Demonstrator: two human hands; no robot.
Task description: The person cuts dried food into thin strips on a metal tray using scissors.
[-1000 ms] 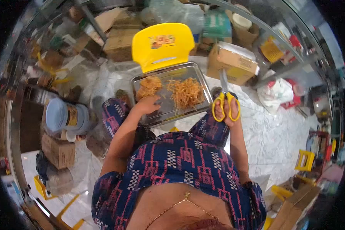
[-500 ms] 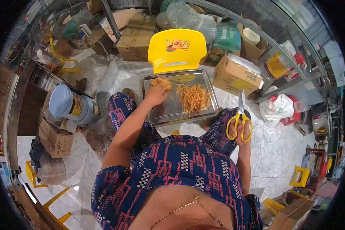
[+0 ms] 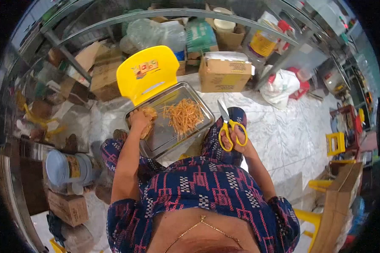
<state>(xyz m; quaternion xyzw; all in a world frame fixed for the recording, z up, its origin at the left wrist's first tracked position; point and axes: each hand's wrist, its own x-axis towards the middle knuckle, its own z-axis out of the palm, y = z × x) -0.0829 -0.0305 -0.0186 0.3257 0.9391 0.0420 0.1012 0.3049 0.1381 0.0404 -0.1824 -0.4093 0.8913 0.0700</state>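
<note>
Left hand (image 3: 139,120) on golden-brown clump (image 3: 150,113), left side of rectangular metal tray (image 3: 159,137) (grip unclear); thin orange-brown strips (image 3: 184,117) alongside. Right hand (image 3: 240,145) gripping yellow-handled metal scissors (image 3: 229,122), right of tray.

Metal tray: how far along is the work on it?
Apparently done: the pile of thin strips on the tray. In hand: the left hand touches the brown pieces beside it; the right hand holds the scissors, beside the tray. Probably left: those brown pieces, partly hidden.
</note>
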